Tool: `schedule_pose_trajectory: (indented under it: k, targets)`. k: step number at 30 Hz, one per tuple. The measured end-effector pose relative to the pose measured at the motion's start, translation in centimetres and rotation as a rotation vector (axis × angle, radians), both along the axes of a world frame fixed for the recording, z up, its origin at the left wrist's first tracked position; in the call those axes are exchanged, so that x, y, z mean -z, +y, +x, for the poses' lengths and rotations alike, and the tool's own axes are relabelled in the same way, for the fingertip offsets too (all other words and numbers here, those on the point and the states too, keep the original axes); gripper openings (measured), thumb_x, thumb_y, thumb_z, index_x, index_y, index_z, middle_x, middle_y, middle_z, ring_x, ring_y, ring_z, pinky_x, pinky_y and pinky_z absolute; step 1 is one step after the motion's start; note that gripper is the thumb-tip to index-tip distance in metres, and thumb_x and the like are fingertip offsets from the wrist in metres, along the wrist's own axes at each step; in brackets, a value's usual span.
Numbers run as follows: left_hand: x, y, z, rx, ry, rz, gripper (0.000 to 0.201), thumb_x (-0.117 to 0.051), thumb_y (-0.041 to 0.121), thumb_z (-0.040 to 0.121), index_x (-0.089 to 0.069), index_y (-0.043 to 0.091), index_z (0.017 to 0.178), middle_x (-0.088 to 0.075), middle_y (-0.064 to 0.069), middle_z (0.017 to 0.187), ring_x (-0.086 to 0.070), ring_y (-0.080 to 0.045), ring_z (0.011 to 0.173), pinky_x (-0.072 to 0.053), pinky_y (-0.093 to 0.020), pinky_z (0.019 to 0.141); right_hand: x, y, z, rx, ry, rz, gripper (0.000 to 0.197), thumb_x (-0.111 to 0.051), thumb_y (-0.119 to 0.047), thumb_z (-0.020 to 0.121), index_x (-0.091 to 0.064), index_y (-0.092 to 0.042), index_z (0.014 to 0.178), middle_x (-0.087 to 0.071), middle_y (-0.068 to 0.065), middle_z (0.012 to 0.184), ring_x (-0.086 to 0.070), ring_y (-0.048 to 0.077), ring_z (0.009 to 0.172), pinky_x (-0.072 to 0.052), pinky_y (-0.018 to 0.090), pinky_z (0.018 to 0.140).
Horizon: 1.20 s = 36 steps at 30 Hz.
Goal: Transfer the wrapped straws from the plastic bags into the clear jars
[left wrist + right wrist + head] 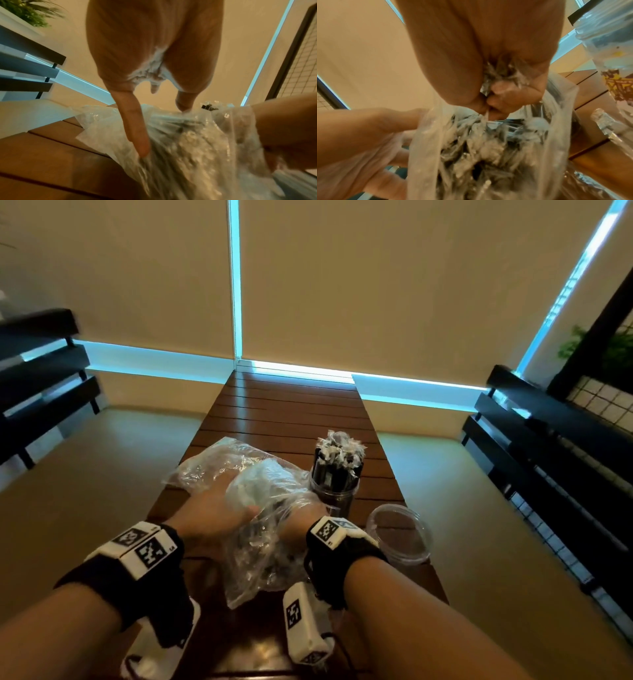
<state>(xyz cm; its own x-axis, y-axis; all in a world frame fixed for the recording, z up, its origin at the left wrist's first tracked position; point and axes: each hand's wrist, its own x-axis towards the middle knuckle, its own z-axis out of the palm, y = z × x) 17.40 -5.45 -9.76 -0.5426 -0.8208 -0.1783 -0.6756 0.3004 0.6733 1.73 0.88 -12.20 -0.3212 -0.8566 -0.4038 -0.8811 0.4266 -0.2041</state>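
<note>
On the slatted wooden table [291, 412] lies a crumpled clear plastic bag [260, 546] with dark straws in white wrappers inside. My right hand [298, 517] is inside that bag, fingers [500, 93] curled round a bunch of wrapped straws [489, 152]. On the bag's left side, my left hand [219, 508] grips a fold of the plastic, thumb [135, 129] pressed against it. A clear jar [335, 484] packed with upright wrapped straws stands just behind my right hand. An empty clear jar [399, 532] stands to the right of it.
A second crumpled plastic bag [212, 463] lies behind my left hand. Dark slatted benches [44, 378] flank the table on both sides over a beige floor. The table's far half is bare wood up to the blinds.
</note>
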Motion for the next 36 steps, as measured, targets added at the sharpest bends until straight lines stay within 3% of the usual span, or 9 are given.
schedule_pose_trajectory:
  k: [4,10,15,20,23,28,32,34,36]
  targets:
    - [1.2,-0.2,-1.1,0.087,-0.238,-0.074,0.063,-0.060,0.036,0.095,-0.033,0.028,0.152,-0.043,-0.008,0.153,-0.046,-0.023,0.134,-0.039,-0.031,0.106,-2.0,1.4,-0.2,-0.021,-0.040,-0.019,0.028,-0.052,-0.019,0.096,-0.063,-0.004,0.117,-0.061,0.012,0.121,-0.058,0.032,0.116,-0.045,0.033,0.087]
    - [1.9,0.5,-3.4,0.028,-0.255,0.032,0.039,-0.058,0.028,0.094,-0.059,0.021,0.132,-0.067,-0.006,0.109,-0.067,-0.022,0.099,-0.058,-0.038,0.088,-6.3,4.4,-2.2,-0.085,0.099,0.080,0.024,-0.046,-0.024,0.100,-0.058,-0.007,0.089,-0.052,0.005,0.083,-0.052,0.021,0.072,-0.040,0.024,0.056]
    - [2.0,1.3,-5.2,0.094,-0.472,-0.078,0.035,-0.050,0.037,0.098,-0.065,0.014,0.119,-0.067,-0.006,0.109,-0.063,-0.019,0.103,-0.054,-0.028,0.088,-11.0,9.3,-3.9,-0.033,0.101,0.127,0.025,-0.047,-0.028,0.100,-0.064,-0.009,0.103,-0.058,0.003,0.082,-0.052,0.015,0.067,-0.040,0.023,0.055]
    - [3.8,2.0,-6.6,0.135,-0.648,-0.169,0.046,-0.048,0.046,0.098,-0.062,0.011,0.124,-0.063,-0.008,0.122,-0.059,-0.024,0.114,-0.045,-0.036,0.104,-14.0,14.9,-5.9,0.115,-0.012,0.178,0.029,-0.046,-0.037,0.101,-0.065,-0.015,0.094,-0.053,-0.003,0.065,-0.042,0.008,0.048,-0.035,0.017,0.042]
    - [4.6,2.4,-7.3,0.144,-0.731,-0.229,0.047,-0.049,0.043,0.097,-0.058,0.009,0.128,-0.060,-0.009,0.128,-0.057,-0.025,0.119,-0.044,-0.039,0.107,-15.0,17.0,-7.1,0.161,-0.071,0.161,0.033,-0.047,-0.036,0.102,-0.067,-0.010,0.106,-0.051,-0.004,0.063,-0.041,0.005,0.043,-0.034,0.015,0.037]
    - [4.9,2.6,-6.9,0.184,-0.810,-0.271,0.045,-0.051,0.042,0.093,-0.061,0.012,0.126,-0.060,-0.009,0.129,-0.055,-0.026,0.120,-0.043,-0.035,0.105,-17.1,19.5,-9.2,0.172,-0.144,0.111,0.039,-0.046,-0.039,0.101,-0.065,-0.007,0.112,-0.050,-0.001,0.066,-0.041,0.010,0.050,-0.036,0.024,0.049]
    - [3.5,4.0,-6.6,0.050,-0.642,-0.335,0.061,-0.060,0.043,0.087,-0.046,0.015,0.139,-0.042,-0.013,0.142,-0.044,-0.032,0.129,-0.038,-0.046,0.105,-17.3,20.0,-9.7,0.195,-0.152,-0.051,0.035,-0.045,-0.040,0.101,-0.065,-0.011,0.106,-0.050,0.002,0.072,-0.040,0.013,0.055,-0.034,0.024,0.048]
    - [1.4,5.1,-7.4,-0.092,-0.226,-0.410,0.048,-0.056,0.036,0.089,-0.049,0.016,0.131,-0.045,-0.015,0.137,-0.048,-0.032,0.122,-0.041,-0.049,0.100,-16.0,19.0,-9.2,0.194,-0.165,-0.232,0.038,-0.045,-0.039,0.102,-0.062,-0.006,0.105,-0.050,0.005,0.074,-0.040,0.014,0.056,-0.033,0.024,0.049]
    - [-1.3,6.3,-8.6,-0.139,0.399,-0.089,0.034,-0.046,0.039,0.099,-0.053,0.015,0.121,-0.060,-0.015,0.123,-0.060,-0.027,0.104,-0.047,-0.044,0.092,-14.0,17.6,-8.3,0.138,-0.128,-0.413,0.036,-0.043,-0.037,0.103,-0.057,-0.005,0.100,-0.052,0.003,0.075,-0.045,0.013,0.061,-0.034,0.023,0.053]
